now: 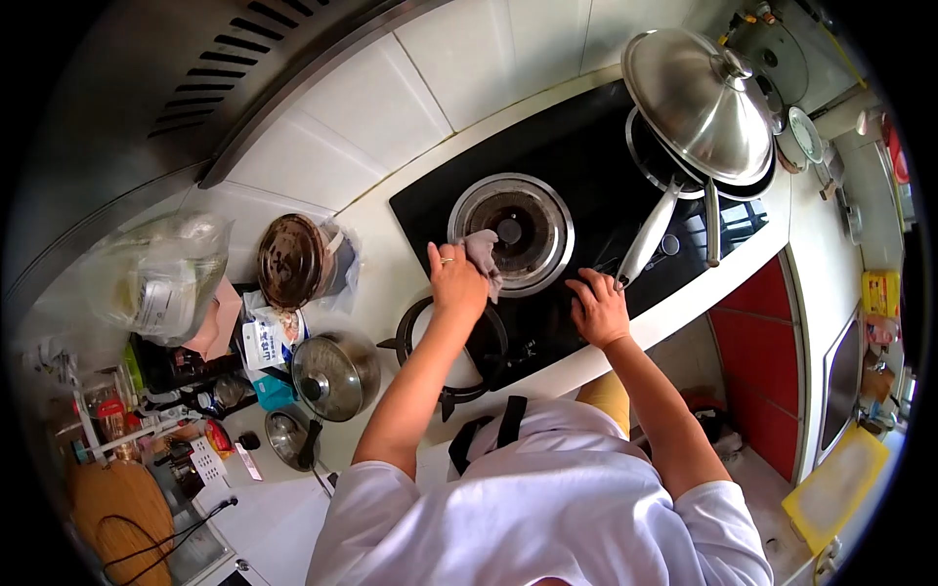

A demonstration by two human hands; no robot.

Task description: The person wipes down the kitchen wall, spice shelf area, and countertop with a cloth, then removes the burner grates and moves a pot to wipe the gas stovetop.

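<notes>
My left hand (459,283) is closed on a greyish-pink cloth (483,254), which lies over the left rim of the round gas burner (547,273). The burner is set in a black glass cooktop (596,137), and its pan support is off. Fingers stretched out, my right hand (600,311) rests on the cooktop's front edge and holds nothing. Close to its fingertips is the end of a pan's long handle (650,234). A black ring-shaped pan support (501,337) lies on the cooktop's left corner and the counter, partly behind my left forearm.
At the right of the cooktop stands a pan under a domed steel lid (684,98). Left of the cooktop are a glass-lidded pot (337,376), a brown lidded pot (290,259) and a plastic bag (171,278). A range hood (127,59) overhangs the upper left.
</notes>
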